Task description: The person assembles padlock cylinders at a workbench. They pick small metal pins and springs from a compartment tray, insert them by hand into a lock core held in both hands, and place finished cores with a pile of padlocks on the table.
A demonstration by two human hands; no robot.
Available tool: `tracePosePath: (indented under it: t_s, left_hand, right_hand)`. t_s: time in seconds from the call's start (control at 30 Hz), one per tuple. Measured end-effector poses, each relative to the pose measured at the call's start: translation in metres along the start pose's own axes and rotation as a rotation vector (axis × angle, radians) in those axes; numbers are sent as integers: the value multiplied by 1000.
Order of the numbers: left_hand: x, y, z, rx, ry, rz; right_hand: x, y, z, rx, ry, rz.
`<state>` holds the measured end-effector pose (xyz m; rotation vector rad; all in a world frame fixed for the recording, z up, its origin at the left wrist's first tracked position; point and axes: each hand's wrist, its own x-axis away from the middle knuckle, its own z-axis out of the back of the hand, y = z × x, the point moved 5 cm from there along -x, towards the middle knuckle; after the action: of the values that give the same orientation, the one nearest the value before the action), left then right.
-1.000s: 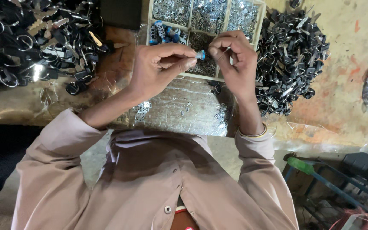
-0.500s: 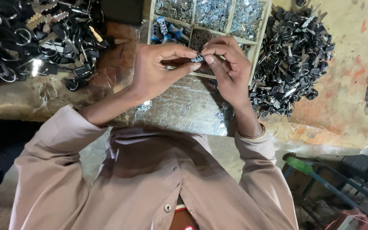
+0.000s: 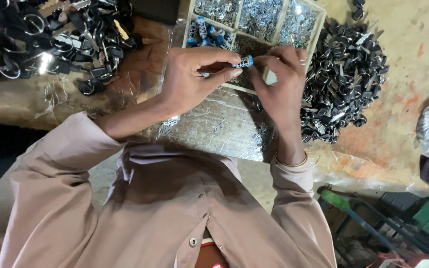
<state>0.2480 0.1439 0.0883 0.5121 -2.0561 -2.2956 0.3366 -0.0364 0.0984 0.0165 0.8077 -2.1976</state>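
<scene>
Partly hidden, a small part (image 3: 243, 62) sits between left hand (image 3: 189, 79) and right hand (image 3: 281, 82).

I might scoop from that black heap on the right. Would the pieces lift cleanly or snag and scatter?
The black heap looks like loose small parts with metal rings, so they probably snag and lift in clumps. Stray pieces lie at its edge, so pushing likely scatters them.

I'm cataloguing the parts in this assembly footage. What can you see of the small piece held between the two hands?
The small piece is a short cylinder, dark with metallic glints and a blue tip at its right end. It lies roughly level, raised above the divided wooden tray. The left hand pinches it between thumb and forefinger; the right hand meets its blue end with its fingertips. Finer detail is too small to tell.
</scene>
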Motion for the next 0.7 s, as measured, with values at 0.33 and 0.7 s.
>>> tracePosePath:
  t_s: [0.33, 0.7]
  left_hand:
    - [-5, 2, -3, -72, -11, -28]
    - [-5, -4, -3, -65, -30, -8]
  right_hand:
    - [1, -2, 6, -451, 58, -74]
    - [1, -4, 1, -616, 27, -75]
